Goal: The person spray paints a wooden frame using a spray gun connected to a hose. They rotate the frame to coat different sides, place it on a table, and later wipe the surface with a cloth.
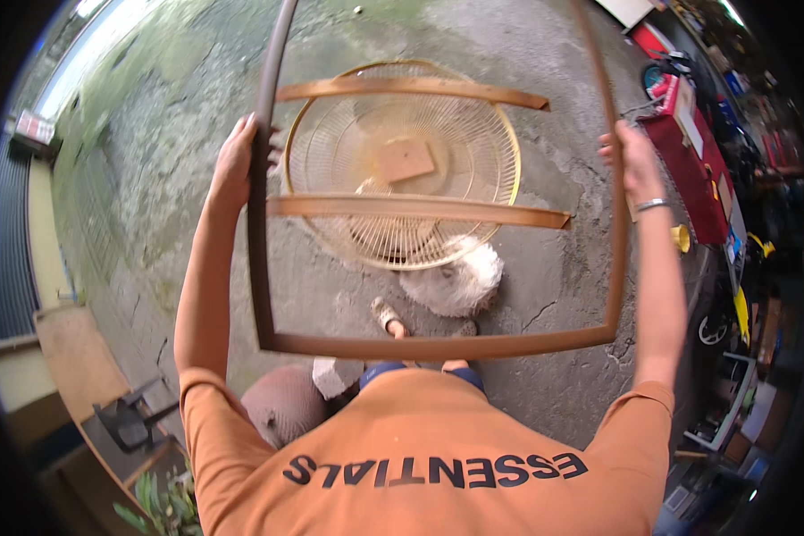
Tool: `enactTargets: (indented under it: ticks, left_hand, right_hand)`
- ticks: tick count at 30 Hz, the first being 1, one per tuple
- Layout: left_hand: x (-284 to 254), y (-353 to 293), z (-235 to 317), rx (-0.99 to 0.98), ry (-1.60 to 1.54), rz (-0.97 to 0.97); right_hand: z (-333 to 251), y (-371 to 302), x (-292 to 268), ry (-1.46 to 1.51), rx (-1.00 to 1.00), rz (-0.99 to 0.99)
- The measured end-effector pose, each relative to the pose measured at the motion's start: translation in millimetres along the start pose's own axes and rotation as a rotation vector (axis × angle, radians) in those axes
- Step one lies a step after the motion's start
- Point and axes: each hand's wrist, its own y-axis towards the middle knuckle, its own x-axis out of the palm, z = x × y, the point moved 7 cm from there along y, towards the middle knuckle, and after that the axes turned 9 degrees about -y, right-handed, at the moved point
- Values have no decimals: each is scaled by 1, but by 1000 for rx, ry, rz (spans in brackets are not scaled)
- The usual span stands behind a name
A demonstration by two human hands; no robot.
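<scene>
A large brown rectangular frame [447,347] is held up in front of my body, its far end running out of the picture. My left hand [235,167] is closed round its left bar. On the opposite bar, my right hand [639,165] has its fingers wrapped. Two brown slats, an upper one [411,87] and a lower one [411,208], reach from the left bar across the opening; their right ends stop short of the right bar. Beneath them is a round wire fan guard [515,161] with a flat square tan piece [406,161] at its middle.
A white fluffy thing [469,277] lies by the guard, near my shoe [385,314]. A rounded reddish object [281,404] and a pale block [335,377] sit close to my legs. Along the right stand a dark red box [688,161] and clutter; a wooden board [76,353] is at left.
</scene>
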Motion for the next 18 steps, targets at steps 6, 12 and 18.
enactTargets:
  ticks: [6,12,18]
  left_hand:
    - [162,-42,16,18,-383,-316]
    - [352,-91,-17,68,-540,-759]
    - [542,-132,-50,-160,-928,-1188]
  right_hand:
    - [-61,-23,-243,-87,-23,168]
    - [-86,-122,-452,-261,-89,333]
    - [-62,-271,-626,-383,-75,575]
